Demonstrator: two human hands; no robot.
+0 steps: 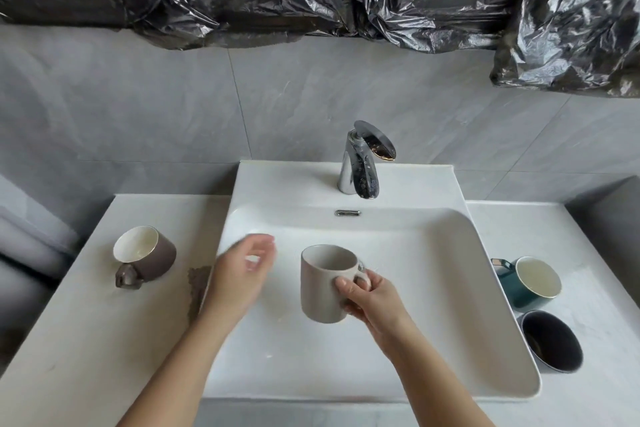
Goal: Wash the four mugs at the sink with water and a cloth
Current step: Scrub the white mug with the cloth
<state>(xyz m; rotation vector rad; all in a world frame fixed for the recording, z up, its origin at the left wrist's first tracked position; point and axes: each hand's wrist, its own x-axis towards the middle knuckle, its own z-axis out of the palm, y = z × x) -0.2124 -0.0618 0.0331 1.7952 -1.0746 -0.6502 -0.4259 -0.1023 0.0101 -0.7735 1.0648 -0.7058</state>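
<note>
Grip mattered most here: the right hand (pixel 370 298) held the beige mug (pixel 323 284) by its handle, fingers curled round the loop, with the mug upright above the floor of the sink (pixel 433 305). Just to its left, the left hand (pixel 242 270) hung blurred over the basin, fingers loosely spread and holding nothing. Beside that wrist, on the counter edge, lay the brown cloth (pixel 198 282), partly hidden by the forearm. Beyond both hands stood the faucet (pixel 360 163); no water showed at its spout. Farther left a brown mug (pixel 149 253) lay on its side; right of the right hand a green mug (pixel 530 282) and a dark mug (pixel 550 340) sat on the counter. Done well, the free hand would probably fetch the cloth and start the water, the mug tilted low under the spout so splashes stayed inside. The handle would need a firm hold, since wet glaze would likely be slippery.
</note>
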